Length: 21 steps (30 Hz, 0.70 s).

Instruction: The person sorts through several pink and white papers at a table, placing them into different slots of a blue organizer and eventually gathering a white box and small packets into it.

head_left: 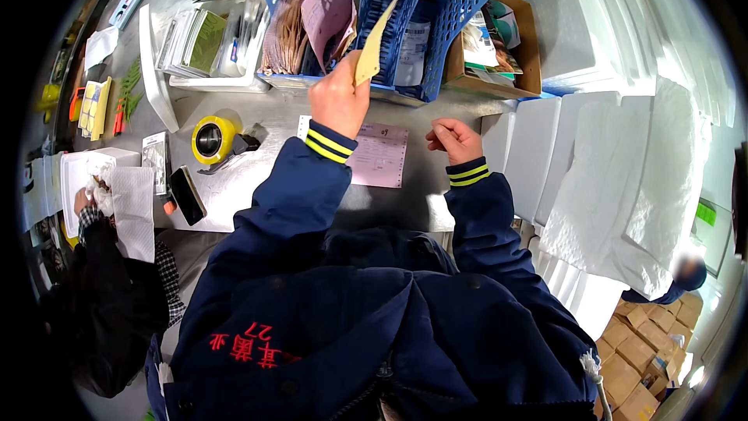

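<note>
My left hand is raised at the front of the blue perforated basket, its fingers closed on a yellow paper slip that stands up at an angle. Below that wrist lies a pink printed form with punched edges, flat on the metal table and partly covered by my sleeve. To the right of the form, my right hand hovers with its fingers curled in; nothing shows in them. A folded pink paper and brown papers stand in the basket's left slots.
On the left are a yellow tape dispenser, a phone and a white tray of packets. A cardboard box adjoins the basket; white foam boxes stand right. Another person's hand is at a white box, far left.
</note>
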Available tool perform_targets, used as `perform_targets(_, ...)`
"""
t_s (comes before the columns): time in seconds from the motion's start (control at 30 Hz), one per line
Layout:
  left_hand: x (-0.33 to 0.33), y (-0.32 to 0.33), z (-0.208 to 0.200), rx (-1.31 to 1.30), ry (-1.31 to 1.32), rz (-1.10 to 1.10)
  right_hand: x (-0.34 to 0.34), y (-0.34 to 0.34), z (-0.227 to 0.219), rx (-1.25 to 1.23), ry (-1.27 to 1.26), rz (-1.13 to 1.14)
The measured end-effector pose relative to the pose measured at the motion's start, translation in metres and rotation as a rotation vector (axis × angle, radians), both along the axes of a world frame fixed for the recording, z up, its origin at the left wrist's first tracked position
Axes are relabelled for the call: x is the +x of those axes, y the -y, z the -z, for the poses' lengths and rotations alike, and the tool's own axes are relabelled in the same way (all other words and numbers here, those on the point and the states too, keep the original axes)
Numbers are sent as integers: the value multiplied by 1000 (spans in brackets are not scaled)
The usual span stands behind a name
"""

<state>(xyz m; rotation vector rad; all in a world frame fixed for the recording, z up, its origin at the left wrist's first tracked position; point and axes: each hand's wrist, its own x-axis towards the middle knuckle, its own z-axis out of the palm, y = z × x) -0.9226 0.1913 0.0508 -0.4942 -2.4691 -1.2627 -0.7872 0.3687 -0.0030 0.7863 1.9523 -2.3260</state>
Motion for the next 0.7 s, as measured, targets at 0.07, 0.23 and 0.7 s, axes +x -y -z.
perform_targets(0.07,-6,-12,19,9,25,37,6,-6,5,6,0,-3)
perform_targets(0.23,-30,-39,39,-11,-104,16,15,-12,7,-16,54,39)
perform_targets(0.7,-8,7,28,36,201,86,16,-1,57,-11,229,-46)
